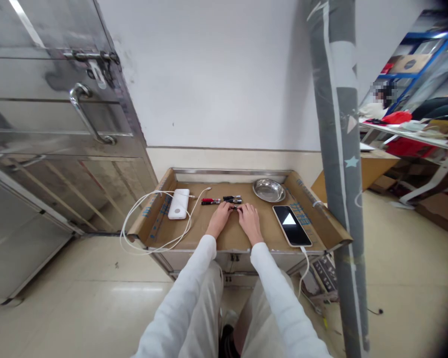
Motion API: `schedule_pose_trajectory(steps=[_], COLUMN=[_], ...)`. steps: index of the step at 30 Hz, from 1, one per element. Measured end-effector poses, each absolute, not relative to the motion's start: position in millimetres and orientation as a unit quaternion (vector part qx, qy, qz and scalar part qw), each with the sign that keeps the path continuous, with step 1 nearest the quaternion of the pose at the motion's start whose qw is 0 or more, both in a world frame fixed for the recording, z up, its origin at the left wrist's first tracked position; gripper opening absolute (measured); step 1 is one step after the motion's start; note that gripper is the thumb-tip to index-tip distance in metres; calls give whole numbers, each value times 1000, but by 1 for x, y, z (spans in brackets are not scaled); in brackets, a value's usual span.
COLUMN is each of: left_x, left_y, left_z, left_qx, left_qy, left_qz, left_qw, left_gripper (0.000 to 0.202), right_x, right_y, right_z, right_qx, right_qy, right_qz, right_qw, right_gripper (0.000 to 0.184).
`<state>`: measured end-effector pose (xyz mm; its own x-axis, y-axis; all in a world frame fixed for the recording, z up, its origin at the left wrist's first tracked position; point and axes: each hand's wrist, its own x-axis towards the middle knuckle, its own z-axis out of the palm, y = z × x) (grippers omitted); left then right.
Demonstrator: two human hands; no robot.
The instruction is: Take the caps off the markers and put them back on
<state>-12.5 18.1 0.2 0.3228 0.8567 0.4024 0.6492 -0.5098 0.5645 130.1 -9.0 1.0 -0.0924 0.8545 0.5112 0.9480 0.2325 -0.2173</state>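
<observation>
My left hand (221,218) and my right hand (249,222) meet over the middle of a cardboard-covered tabletop (231,240). Fingers of both are closed on a small dark stick (235,208), mostly covered by the fingertips; it looks like a black marker. Just beyond the fingers lie black markers (232,198), side by side. To the left of these are a red marker (207,200) and a black marker (211,203), close together.
A round metal dish (269,190) sits at the back right. Nearer is a phone (291,226) with a cable. On the left lie a white power bank (178,204) and a looped white cable (123,233). A tall grey wrapped roll (339,149) leans at the right edge.
</observation>
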Motion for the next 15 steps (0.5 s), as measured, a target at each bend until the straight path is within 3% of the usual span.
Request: schedule_pose_trajectory(steps=[5, 12, 15], left_x=[-13, -14, -14], left_y=[17, 17, 17], left_z=[1, 0, 2], left_qx=[799, 805, 812], left_qy=[484, 441, 437], left_qz=[330, 344, 352], left_qw=[137, 197, 158], left_gripper=[16, 20, 26], right_x=[130, 131, 131], right_y=[-9, -8, -8], right_z=[0, -1, -1], right_qx=[-601, -578, -575], right_qy=[-743, -768, -770], right_qz=[-77, -57, -63], right_qw=[282, 268, 268], right_gripper=[21, 22, 25])
